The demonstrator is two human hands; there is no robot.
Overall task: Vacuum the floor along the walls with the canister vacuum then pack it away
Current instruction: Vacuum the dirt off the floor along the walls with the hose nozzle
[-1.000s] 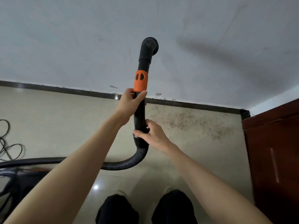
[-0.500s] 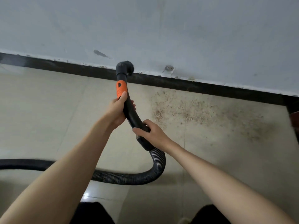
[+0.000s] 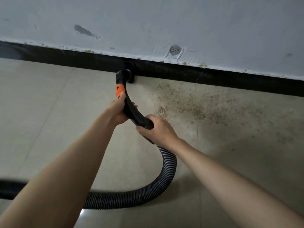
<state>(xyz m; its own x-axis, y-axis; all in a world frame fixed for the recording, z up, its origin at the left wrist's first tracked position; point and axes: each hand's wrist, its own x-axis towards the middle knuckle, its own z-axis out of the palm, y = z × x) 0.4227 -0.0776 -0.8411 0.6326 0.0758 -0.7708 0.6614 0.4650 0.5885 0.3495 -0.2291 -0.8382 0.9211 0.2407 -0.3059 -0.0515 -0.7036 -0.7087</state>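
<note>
You face a scuffed grey wall (image 3: 197, 22), its black skirting board (image 3: 230, 79) directly below, brown dirt (image 3: 205, 106) scattered on the beige tiled floor (image 3: 41, 104) beneath that.

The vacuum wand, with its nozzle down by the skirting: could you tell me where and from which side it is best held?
Judging by its curve, grip the smooth rigid black wand, not the ribbed hose. Come from above: left hand just below the orange collar, right hand at the cuff, so the nozzle presses down.
</note>
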